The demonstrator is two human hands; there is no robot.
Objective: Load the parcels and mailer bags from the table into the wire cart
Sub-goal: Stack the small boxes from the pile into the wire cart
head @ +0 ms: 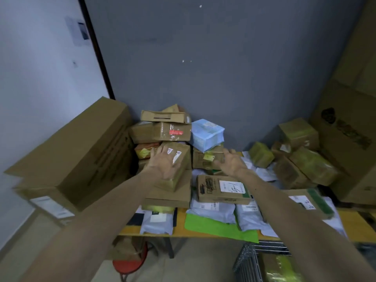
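A heap of cardboard parcels and grey mailer bags [211, 210] covers the yellow table [350, 220]. My left hand [165, 162] lies flat with fingers spread on a tilted brown parcel with white labels [180, 159]. My right hand [232, 161] reaches with straight fingers toward a brown parcel with a yellow tag [203, 159], its fingertips at or just short of it. A light blue parcel [206, 134] sits above that one. The wire cart [249, 261] stands at the bottom right, below the table edge, with a yellow-taped parcel [282, 269] inside.
A large long carton [81, 151] leans at the left of the table. More taped boxes [305, 159] pile at the right beside a tall carton [352, 119]. A bright green mailer [215, 226] overhangs the front edge. A red stool [127, 265] stands under the table.
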